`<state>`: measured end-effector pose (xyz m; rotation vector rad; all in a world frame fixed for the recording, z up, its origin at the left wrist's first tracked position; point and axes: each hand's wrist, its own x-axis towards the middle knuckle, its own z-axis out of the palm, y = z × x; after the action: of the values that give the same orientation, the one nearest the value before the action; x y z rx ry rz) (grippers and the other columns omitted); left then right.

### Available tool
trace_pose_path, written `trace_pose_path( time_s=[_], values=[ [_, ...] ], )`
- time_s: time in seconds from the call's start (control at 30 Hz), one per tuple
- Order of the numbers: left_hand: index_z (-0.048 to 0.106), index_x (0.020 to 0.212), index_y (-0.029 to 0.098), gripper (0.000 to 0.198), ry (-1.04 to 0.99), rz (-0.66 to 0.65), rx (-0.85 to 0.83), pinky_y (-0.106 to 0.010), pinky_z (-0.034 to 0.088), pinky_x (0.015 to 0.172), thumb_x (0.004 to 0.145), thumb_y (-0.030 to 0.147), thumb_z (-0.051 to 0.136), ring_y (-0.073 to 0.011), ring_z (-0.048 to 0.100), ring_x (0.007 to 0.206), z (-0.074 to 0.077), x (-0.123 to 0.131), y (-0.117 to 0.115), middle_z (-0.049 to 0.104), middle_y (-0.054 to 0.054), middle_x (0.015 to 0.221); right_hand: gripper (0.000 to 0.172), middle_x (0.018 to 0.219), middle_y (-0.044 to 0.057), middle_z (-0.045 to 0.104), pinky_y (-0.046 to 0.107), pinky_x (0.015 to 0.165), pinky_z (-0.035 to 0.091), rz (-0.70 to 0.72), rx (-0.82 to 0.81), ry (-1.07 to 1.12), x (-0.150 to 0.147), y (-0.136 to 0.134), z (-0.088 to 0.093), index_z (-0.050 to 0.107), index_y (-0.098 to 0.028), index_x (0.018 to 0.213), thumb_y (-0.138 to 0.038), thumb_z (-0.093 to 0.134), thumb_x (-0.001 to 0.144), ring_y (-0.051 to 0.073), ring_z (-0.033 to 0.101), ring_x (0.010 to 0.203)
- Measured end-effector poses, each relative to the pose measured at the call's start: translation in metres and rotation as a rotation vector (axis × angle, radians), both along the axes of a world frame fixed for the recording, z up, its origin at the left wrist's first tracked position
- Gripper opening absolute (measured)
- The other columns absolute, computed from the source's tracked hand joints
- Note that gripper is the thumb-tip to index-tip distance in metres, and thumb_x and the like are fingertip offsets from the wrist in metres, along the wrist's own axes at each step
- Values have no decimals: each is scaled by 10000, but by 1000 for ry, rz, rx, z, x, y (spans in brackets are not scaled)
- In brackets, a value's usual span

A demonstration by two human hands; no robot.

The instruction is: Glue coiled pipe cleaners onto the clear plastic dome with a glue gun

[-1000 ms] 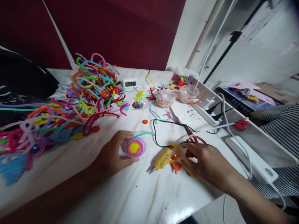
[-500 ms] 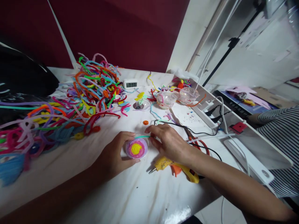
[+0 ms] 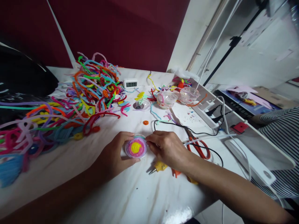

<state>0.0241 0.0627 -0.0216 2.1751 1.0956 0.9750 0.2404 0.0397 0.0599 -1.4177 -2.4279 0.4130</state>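
Between the thumb and fingers of my left hand (image 3: 115,152) is a small clear round plastic case (image 3: 136,148) with pipe cleaner coiled in it: yellow in the middle, then pink, then lilac. A green pipe cleaner (image 3: 139,137) curves along its far rim. My right hand (image 3: 167,146) pinches at the case's right edge, where the green strand runs; the fingertips hide its end. Beneath my right wrist lies a yellow glue gun (image 3: 161,166), partly covered, its metal nozzle pointing left.
Tangled pipe cleaners (image 3: 98,81) heap at the left. A small digital clock (image 3: 130,83) stands at the back, near clear plastic balls (image 3: 166,99). Orange-handled scissors (image 3: 200,148), a black cable and a power strip (image 3: 207,115) lie right. A person in a striped sleeve (image 3: 283,133) is beyond.
My right hand has moved left and down toward the case, drawing the green pipe cleaner in against the rim. The forearm now covers more of the glue gun. My left hand stays nearly still.
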Motion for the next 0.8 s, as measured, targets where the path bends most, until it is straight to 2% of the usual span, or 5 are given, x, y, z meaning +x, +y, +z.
trace_pose_path(
  time_s=[0.17, 0.37, 0.63, 0.8],
  values=[
    [495, 1111, 270, 523, 15, 28, -25, -416, 559, 880, 669, 357, 761, -285, 649, 1064, 5, 0, -1, 625, -50, 1168, 180, 793, 44, 659, 248, 616, 364, -14, 10, -136, -7, 0, 1, 690, -153, 888, -141, 511, 911, 144, 584, 690],
    [481, 1078, 257, 515, 56, 61, -27, -404, 562, 849, 668, 379, 768, -285, 658, 1050, 7, 0, -2, 644, -50, 1134, 161, 824, 60, 676, 270, 609, 357, -19, -10, -238, -17, 0, 5, 673, -154, 907, -129, 514, 911, 167, 616, 704],
    [486, 1040, 226, 511, 70, 94, -50, -413, 536, 931, 642, 357, 778, -294, 631, 1134, 7, 2, -3, 644, -91, 1170, 193, 889, 79, 706, 281, 620, 365, -48, -108, -287, -25, 3, 12, 677, -152, 927, -112, 493, 887, 180, 645, 746],
    [494, 1040, 239, 547, 68, 120, -50, -434, 533, 937, 604, 349, 805, -304, 634, 1135, 7, 2, -4, 655, -79, 1173, 212, 899, 97, 711, 290, 627, 383, -46, -151, -287, -28, 0, 19, 677, -141, 920, -198, 473, 931, 194, 658, 757]
  ],
)
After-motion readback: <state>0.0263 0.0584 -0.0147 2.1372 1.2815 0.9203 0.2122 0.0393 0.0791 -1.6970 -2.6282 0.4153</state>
